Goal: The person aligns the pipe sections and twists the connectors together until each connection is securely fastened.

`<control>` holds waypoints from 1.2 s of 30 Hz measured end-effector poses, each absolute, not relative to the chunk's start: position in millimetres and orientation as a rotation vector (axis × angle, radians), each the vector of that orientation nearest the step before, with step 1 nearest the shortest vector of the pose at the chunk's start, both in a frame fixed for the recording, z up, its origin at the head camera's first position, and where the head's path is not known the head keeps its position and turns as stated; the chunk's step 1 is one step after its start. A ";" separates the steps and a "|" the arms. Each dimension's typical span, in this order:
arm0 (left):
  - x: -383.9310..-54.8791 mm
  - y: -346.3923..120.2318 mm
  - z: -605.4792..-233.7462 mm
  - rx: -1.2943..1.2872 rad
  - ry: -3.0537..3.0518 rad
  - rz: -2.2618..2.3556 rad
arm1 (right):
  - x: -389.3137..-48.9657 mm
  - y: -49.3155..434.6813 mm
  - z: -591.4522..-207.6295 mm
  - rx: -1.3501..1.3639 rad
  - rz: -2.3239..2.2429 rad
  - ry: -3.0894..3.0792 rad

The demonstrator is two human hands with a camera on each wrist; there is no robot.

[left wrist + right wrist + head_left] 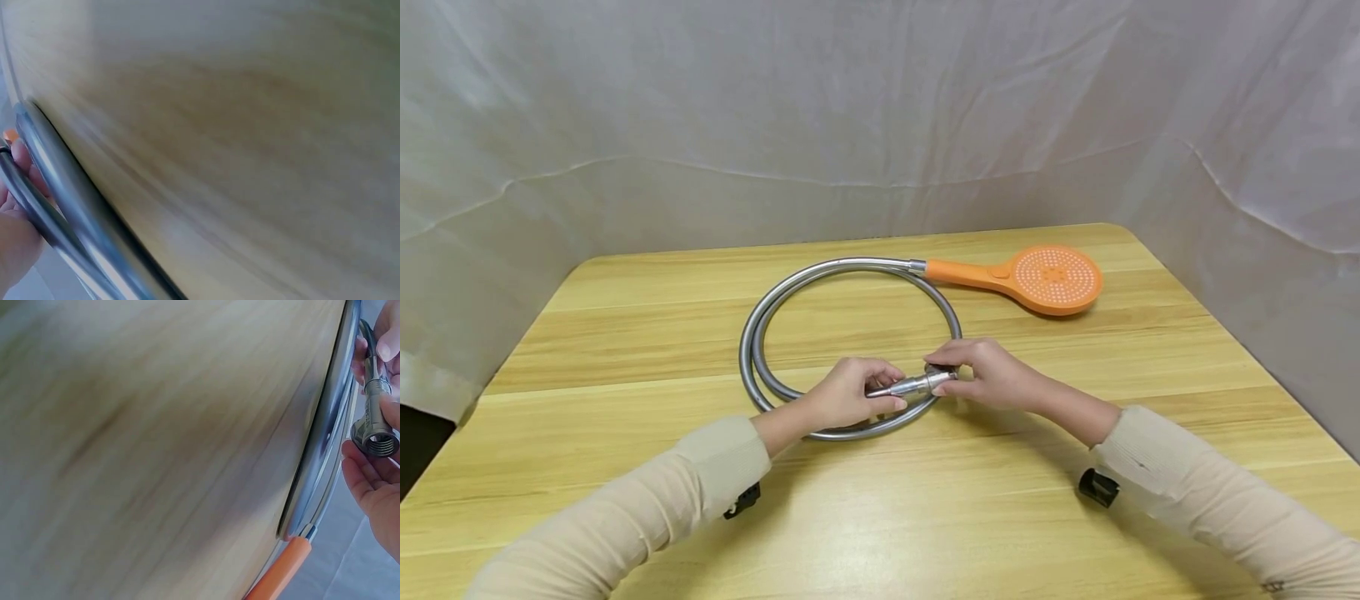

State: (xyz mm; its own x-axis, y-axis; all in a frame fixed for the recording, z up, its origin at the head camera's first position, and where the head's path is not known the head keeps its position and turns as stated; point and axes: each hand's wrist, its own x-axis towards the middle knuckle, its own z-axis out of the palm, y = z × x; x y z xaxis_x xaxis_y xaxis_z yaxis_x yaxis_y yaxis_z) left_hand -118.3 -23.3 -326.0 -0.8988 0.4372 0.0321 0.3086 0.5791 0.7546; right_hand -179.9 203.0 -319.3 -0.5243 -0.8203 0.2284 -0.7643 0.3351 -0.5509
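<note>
A shiny metal shower hose (pixel 747 354) lies coiled on the wooden table. My left hand (pixel 846 393) holds the hose's near end just behind its metal collar (pixel 908 387), thumb toward me. With thumb and fingers, my right hand (pixel 996 377) grips a chrome threaded fitting (pixel 375 422) at the tip of that collar. In the right wrist view the fitting's open mouth shows an inside thread, and a short side piece juts from it. The collar and fitting are in line, end against end. An orange shower head (pixel 1054 279) is joined to the hose's far end.
The shower head lies face up at the back right of the wooden table (pixel 865 517), beyond my right hand. Pale cloth (pixel 865 100) hangs behind and beside the table. Black straps or devices (pixel 1098 487) sit under both sleeve cuffs.
</note>
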 end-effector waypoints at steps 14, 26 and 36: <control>-118.9 -26.8 -328.7 0.659 2.607 1.192 | -179.5 202.5 -318.8 -1.485 -0.954 2.473; -117.7 -26.1 -329.1 0.651 2.624 1.217 | -179.0 202.1 -319.8 -1.472 -0.964 2.462; -119.4 -23.1 -330.9 0.656 2.695 1.187 | -177.4 201.0 -318.0 -1.433 -0.942 2.470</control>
